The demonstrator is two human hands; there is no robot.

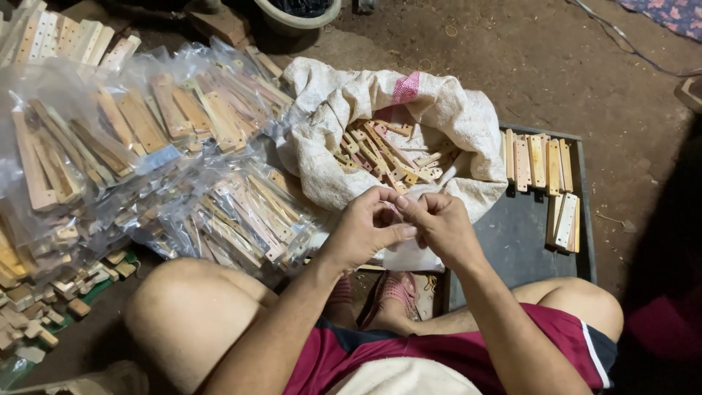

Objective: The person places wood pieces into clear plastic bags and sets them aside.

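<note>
Both hands meet just above the near rim of the white woven sack [468, 121]. Left hand [365, 230] and right hand [442, 223] are curled, fingertips pinched together on something small; what it is cannot be made out. The sack holds loose perforated wooden strips [384, 150]: judged light, stiff, thin, splintery; best pinched by the long edges. Bagged strips [146, 124] lie left, stacked strips [537, 161] on a dark tray [512, 234] right.

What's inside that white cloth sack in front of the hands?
The white sack lies open and holds a loose heap of small wooden strips, pale and reddish, several with punched holes. Only the top layer shows; how deep the heap goes is hidden by the cloth and the hands.
</note>
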